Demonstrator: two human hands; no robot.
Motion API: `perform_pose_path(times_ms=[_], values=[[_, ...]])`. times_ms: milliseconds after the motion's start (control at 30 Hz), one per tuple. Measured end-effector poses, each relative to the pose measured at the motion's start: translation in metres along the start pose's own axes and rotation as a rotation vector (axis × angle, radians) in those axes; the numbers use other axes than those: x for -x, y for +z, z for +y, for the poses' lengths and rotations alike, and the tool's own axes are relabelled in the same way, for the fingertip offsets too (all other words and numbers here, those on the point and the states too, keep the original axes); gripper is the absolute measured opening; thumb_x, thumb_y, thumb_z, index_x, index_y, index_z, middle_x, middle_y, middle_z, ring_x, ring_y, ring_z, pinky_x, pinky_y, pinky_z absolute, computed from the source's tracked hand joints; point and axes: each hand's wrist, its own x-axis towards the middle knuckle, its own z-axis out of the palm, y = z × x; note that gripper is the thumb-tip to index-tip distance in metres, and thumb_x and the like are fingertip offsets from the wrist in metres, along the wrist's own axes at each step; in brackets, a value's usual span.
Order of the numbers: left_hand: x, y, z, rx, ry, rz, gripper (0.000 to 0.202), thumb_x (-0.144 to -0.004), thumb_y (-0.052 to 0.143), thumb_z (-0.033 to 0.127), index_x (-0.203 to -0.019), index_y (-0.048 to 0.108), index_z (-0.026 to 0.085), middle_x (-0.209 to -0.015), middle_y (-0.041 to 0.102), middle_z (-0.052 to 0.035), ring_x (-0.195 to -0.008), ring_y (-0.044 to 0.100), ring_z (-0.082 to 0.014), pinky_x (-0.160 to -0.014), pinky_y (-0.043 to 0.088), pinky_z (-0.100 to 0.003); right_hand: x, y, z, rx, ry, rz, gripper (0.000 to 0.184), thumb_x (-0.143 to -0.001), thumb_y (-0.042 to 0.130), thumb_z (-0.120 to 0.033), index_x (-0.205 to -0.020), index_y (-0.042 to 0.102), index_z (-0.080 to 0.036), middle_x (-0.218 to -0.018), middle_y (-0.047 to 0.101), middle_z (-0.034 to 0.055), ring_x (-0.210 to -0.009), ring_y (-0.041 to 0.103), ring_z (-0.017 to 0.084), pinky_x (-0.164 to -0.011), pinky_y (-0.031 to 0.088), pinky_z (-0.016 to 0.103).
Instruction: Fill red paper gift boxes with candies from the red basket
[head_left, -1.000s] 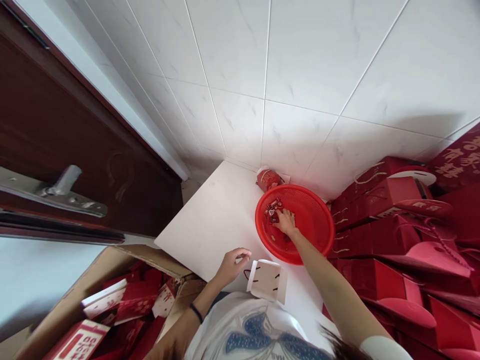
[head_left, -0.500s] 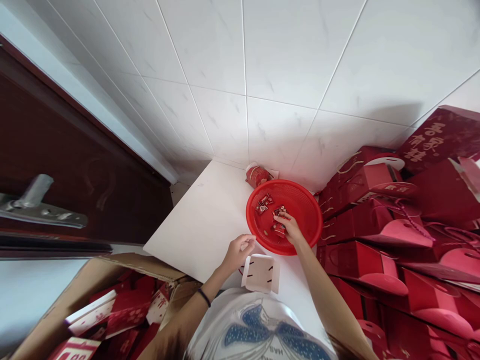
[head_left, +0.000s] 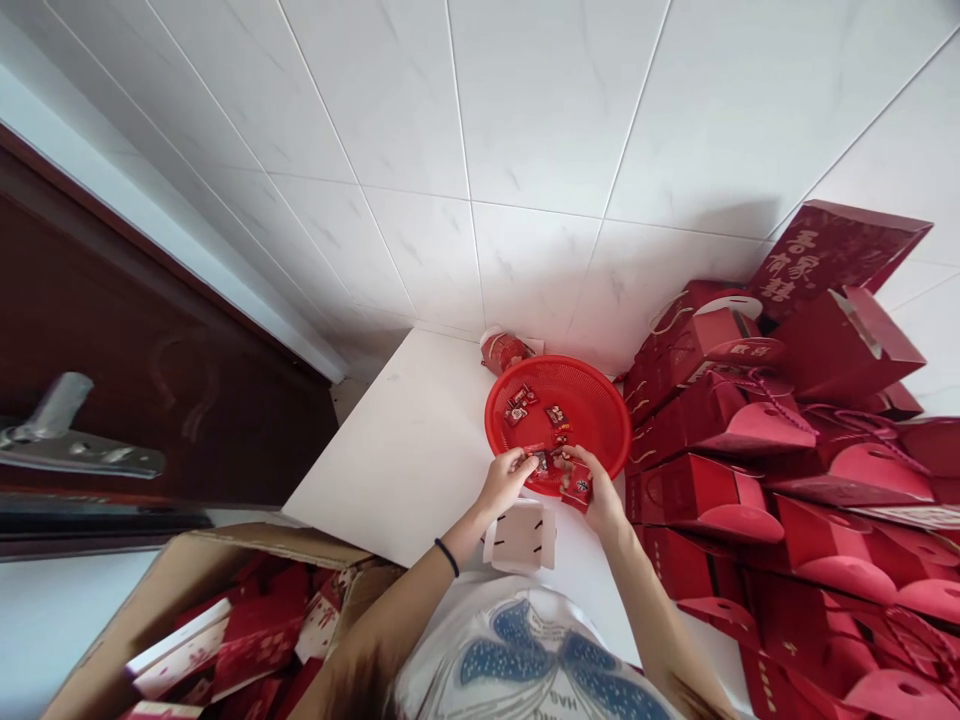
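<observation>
Over the near edge of the red plastic basket (head_left: 598,405), my two hands are close together. My right hand (head_left: 602,500) is closed around a red wrapped packet (head_left: 576,486), printed with dark and white marks. At the basket's near left, my left hand (head_left: 504,484) pinches a small wrapped candy (head_left: 538,461), partly hidden by the fingers. Several more wrapped candies (head_left: 519,404) lie in the basket, towards its left side and middle. Just below my hands, an open small box (head_left: 523,533) with a pale inside and dark slots stands on the white tabletop (head_left: 397,430).
Red gift boxes (head_left: 727,490) with cord handles are stacked to the right. A cardboard carton (head_left: 176,565) at lower left holds red and white boxes. Behind the basket, a red bag (head_left: 504,350) stands by the tiled wall (head_left: 405,240). A dark door (head_left: 150,350) is at left.
My right hand has drawn back from the basket's middle to its near edge with the packet. My left hand has moved right and forward, to the basket, and now pinches a candy.
</observation>
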Motion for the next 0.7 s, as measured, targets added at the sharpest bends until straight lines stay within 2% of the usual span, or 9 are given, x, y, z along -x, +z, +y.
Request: perform_pose_path(times_ms=[67, 167, 233, 300, 367, 467, 600, 700], values=[[0.0, 0.001, -0.001, -0.045, -0.017, 0.026, 0.025, -0.087, 0.058, 0.035, -0.092, 0.071, 0.015, -0.073, 0.068, -0.0027, -0.073, 0.064, -0.0181, -0.07, 0.049, -0.028, 0.001, -0.003, -0.002, -0.063, 0.066, -0.019, 0.041, -0.075, 0.064, -0.059, -0.091, 0.066, -0.022, -0.08, 0.075, 0.0069, -0.056, 0.064, 0.018, -0.051, 0.049, 0.03], [0.002, 0.005, -0.001, -0.108, 0.0, 0.055, 0.028, -0.087, 0.054, 0.025, -0.111, 0.067, 0.017, -0.08, 0.07, -0.0023, -0.074, 0.064, -0.0176, -0.073, 0.051, -0.028, 0.001, 0.001, 0.0, -0.125, 0.095, 0.008, 0.051, -0.076, 0.057, -0.067, -0.095, 0.064, -0.02, -0.077, 0.074, 0.0083, -0.052, 0.062, 0.019, -0.047, 0.045, 0.03], [0.005, 0.008, 0.0, -0.155, 0.079, -0.004, 0.041, -0.087, 0.052, 0.019, -0.127, 0.061, 0.02, -0.097, 0.073, -0.0044, -0.084, 0.067, -0.0182, -0.08, 0.053, -0.03, 0.0, 0.007, 0.005, -0.105, 0.046, 0.047, 0.055, -0.076, 0.055, -0.071, -0.095, 0.065, -0.02, -0.072, 0.072, 0.0066, -0.054, 0.063, 0.019, -0.047, 0.044, 0.029], [0.009, 0.011, 0.001, -0.226, 0.189, -0.108, 0.046, -0.086, 0.051, 0.014, -0.13, 0.061, 0.022, -0.112, 0.072, -0.007, -0.096, 0.068, -0.0201, -0.09, 0.052, -0.033, -0.001, 0.014, 0.011, -0.045, -0.04, 0.086, 0.054, -0.075, 0.054, -0.072, -0.09, 0.065, -0.021, -0.067, 0.07, 0.0039, -0.056, 0.064, 0.019, -0.048, 0.045, 0.028], [0.014, 0.013, 0.003, -0.293, 0.273, -0.18, 0.046, -0.083, 0.051, 0.011, -0.126, 0.064, 0.021, -0.117, 0.071, -0.0093, -0.103, 0.067, -0.0222, -0.093, 0.051, -0.035, -0.001, 0.02, 0.016, -0.001, -0.108, 0.113, 0.051, -0.076, 0.056, -0.071, -0.083, 0.065, -0.022, -0.068, 0.069, 0.0024, -0.061, 0.064, 0.018, -0.052, 0.047, 0.027], [0.021, 0.014, 0.01, -0.316, 0.298, -0.197, 0.04, -0.08, 0.055, 0.011, -0.116, 0.068, 0.02, -0.108, 0.073, -0.0093, -0.093, 0.067, -0.022, -0.083, 0.052, -0.033, 0.001, 0.027, 0.018, 0.027, -0.139, 0.076, 0.047, -0.076, 0.057, -0.069, -0.076, 0.065, -0.022, -0.073, 0.071, 0.0022, -0.071, 0.066, 0.019, -0.06, 0.051, 0.026], [0.027, 0.013, 0.019, -0.223, 0.148, -0.198, 0.009, -0.082, 0.06, 0.024, -0.087, 0.066, 0.019, -0.083, 0.07, -0.0033, -0.074, 0.062, -0.0178, -0.068, 0.048, -0.028, 0.002, 0.028, 0.019, 0.092, -0.15, 0.036, 0.048, -0.077, 0.057, -0.069, -0.081, 0.069, -0.023, -0.085, 0.073, 0.0032, -0.086, 0.069, 0.022, -0.068, 0.055, 0.027], [0.027, 0.013, 0.018, -0.159, 0.067, -0.138, 0.019, -0.084, 0.063, 0.038, -0.079, 0.062, 0.019, -0.078, 0.067, -0.0016, -0.071, 0.06, -0.0168, -0.065, 0.045, -0.027, 0.001, 0.026, 0.023, 0.16, -0.195, 0.063, 0.051, -0.079, 0.056, -0.068, -0.099, 0.072, -0.024, -0.108, 0.074, 0.0041, -0.108, 0.067, 0.025, -0.079, 0.056, 0.03]])
